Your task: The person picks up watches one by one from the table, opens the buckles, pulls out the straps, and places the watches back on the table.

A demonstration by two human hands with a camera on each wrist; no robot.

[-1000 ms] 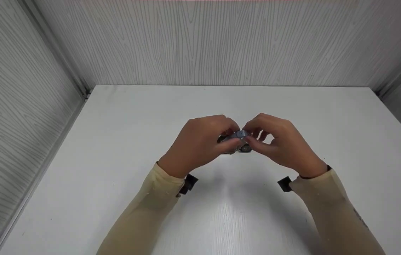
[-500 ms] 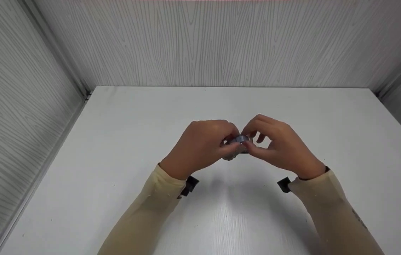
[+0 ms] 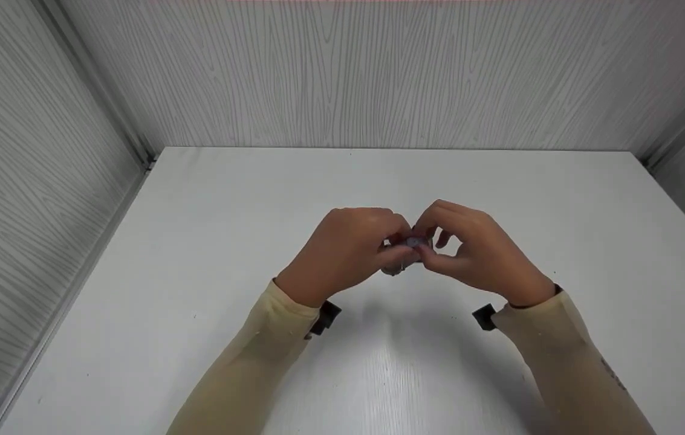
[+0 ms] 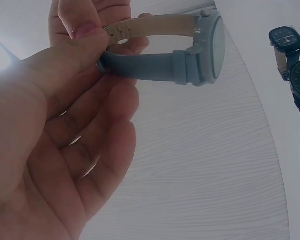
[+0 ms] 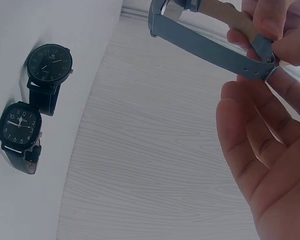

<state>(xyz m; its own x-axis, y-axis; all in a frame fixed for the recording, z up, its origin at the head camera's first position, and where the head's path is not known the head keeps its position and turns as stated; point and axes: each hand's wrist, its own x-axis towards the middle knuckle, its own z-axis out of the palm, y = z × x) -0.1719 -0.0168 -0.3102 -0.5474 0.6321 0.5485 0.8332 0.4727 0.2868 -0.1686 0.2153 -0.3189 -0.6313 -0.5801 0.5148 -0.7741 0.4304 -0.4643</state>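
Observation:
A wristwatch (image 4: 145,67) with a blue-grey strap and tan lining is held between both hands. Its strap bends into a loop, and the two ends meet at the buckle (image 5: 271,67) among the fingertips. My left hand (image 3: 345,254) pinches the strap between thumb and forefinger, the other fingers loosely bent. From the other side, my right hand (image 3: 475,251) pinches the strap ends with thumb and forefinger. In the left wrist view the silvery case (image 4: 210,47) hangs away from the fingers, its dial seen edge-on. Fingers hide most of the watch in the head view.
Two black watches lie close together on the white table (image 3: 245,199), a round one (image 5: 50,65) and a squarish one (image 5: 20,126), beyond the hands. Pale wood-grain panels (image 3: 342,72) stand at the back and sides.
Both hands have come slightly nearer the person, with the watch turning between the fingertips. The black watches, partly visible earlier, are now almost covered by the hands in the head view.

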